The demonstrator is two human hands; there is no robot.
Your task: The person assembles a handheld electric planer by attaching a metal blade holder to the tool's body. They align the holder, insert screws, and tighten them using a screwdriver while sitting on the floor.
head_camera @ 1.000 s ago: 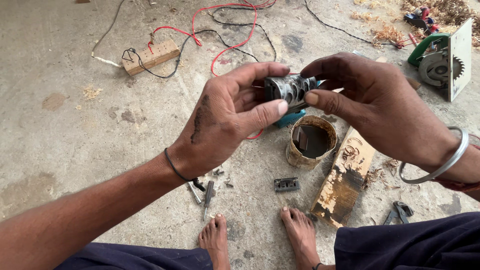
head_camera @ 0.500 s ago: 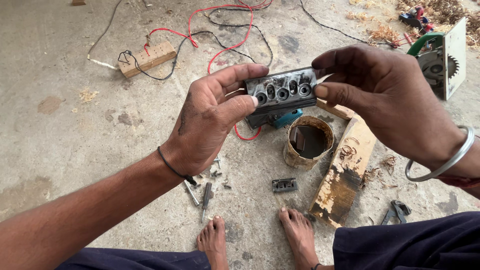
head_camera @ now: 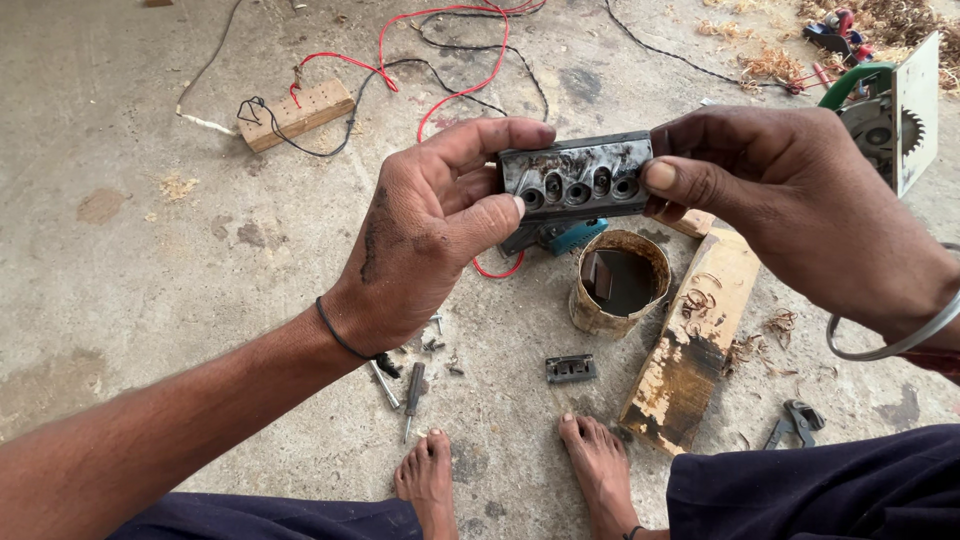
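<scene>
At the far left of the concrete floor (head_camera: 130, 300) a small wooden block (head_camera: 296, 114) lies with black and red wires (head_camera: 440, 70) trailing off to the right of it. The person's left hand (head_camera: 430, 235) reaches in from the lower left, fingers curled above and thumb pressed below the left end of a dark, grimy rectangular block with a row of round holes (head_camera: 578, 178), gripping it up in the air at mid-frame. Under that hand, a screwdriver (head_camera: 412, 390) and a few loose screws (head_camera: 436, 346) lie on the floor, just ahead of two bare feet. Below the held block stands a rusty tin can (head_camera: 620, 285) holding dark liquid, with a small grey metal plate (head_camera: 570, 369) near it. The right hand (head_camera: 790, 200) pinches the block's right end, thumb on the front face. Beside the can lies a rough wooden plank (head_camera: 690, 345), pliers (head_camera: 795, 420) further right, and a circular saw (head_camera: 890, 110) at the upper right edge.
</scene>
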